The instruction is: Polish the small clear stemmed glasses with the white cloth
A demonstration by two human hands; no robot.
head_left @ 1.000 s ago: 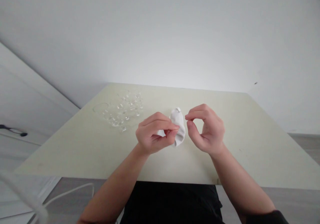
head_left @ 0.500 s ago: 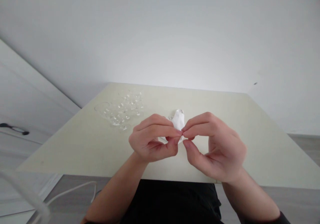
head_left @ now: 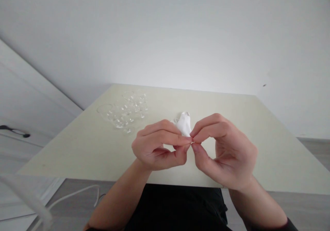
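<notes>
My left hand pinches the white cloth | right hand pinches it just beside | I'm seemingly working its edge | next likely needs steady tension

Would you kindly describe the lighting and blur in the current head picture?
In the head view, the wall is brightest just above the table, dimmer toward the upper corners; also there, the thick white strand at lower left is blurred, the clear pieces glint, and the white item shows little detail.

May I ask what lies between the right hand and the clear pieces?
In the head view, the left hand, the white piece and some tabletop lie between the right hand and the clear pieces.
</notes>
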